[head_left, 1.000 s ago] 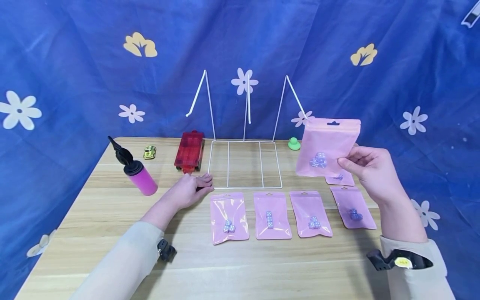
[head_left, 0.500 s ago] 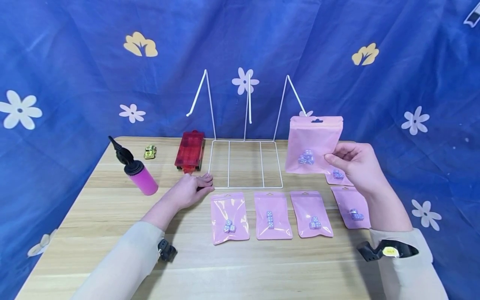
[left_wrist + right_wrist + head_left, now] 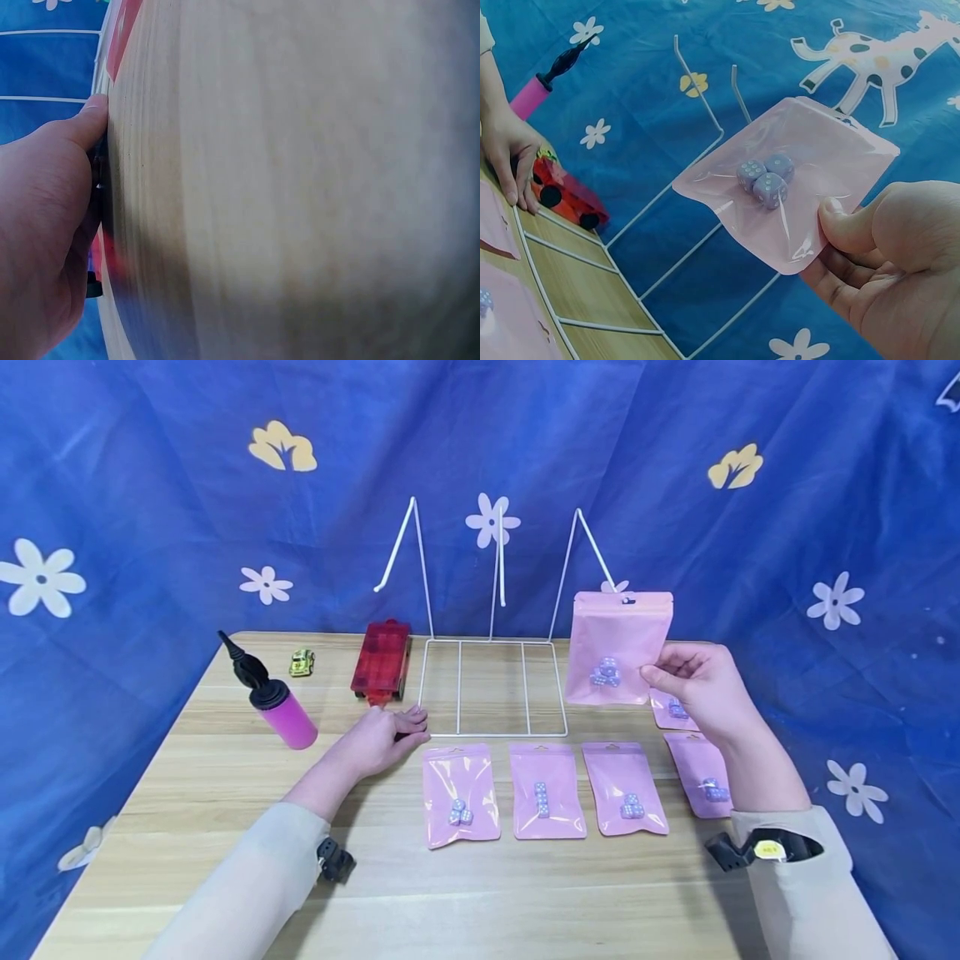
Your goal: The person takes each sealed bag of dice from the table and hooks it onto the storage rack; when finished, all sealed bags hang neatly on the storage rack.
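Right hand (image 3: 693,683) pinches a bag (image 3: 621,631) by its edge, dice (image 3: 606,673) inside; left hand (image 3: 381,740) touches the rack (image 3: 495,735) corner, grip unclear.

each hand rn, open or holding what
Left hand: open, touching the white wire rack.
Right hand: closed, pinching a pink bag with dice inside.

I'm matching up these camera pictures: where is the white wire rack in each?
Head: the rack stands mid-picture.
Left wrist: two of its bars show at upper left.
Right wrist: tilted, its base at lower left.
Shared landmark: the left hand, visible in all three, at the rack's near left corner.
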The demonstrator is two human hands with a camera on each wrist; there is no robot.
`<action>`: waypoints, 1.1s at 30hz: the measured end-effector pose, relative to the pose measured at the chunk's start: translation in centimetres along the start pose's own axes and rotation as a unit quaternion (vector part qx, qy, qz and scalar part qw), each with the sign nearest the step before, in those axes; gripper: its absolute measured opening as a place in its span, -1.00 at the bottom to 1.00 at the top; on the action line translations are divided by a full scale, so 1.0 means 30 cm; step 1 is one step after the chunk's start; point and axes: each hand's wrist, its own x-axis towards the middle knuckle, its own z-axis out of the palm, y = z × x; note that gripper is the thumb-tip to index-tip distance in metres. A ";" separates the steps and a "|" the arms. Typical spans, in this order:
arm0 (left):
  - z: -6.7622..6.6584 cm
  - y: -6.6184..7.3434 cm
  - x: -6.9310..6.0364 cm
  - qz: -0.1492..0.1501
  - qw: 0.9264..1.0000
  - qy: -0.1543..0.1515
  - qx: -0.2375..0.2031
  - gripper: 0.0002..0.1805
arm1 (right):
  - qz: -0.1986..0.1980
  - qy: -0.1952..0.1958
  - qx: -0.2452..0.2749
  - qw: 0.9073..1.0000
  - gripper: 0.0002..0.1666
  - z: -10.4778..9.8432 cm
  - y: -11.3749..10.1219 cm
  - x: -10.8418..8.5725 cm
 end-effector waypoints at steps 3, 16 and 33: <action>0.000 0.001 -0.001 0.002 1.000 0.003 -0.001 -0.66 | 0.016 0.002 -0.010 1.000 -0.94 0.003 0.006 0.009; 0.003 -0.003 0.000 0.006 1.000 0.007 0.003 -0.66 | 0.037 0.006 -0.030 0.999 -0.80 0.015 0.057 0.085; 0.000 0.001 -0.001 0.000 1.000 0.005 0.000 -0.66 | 0.039 0.017 0.008 0.999 -0.83 0.043 0.095 0.208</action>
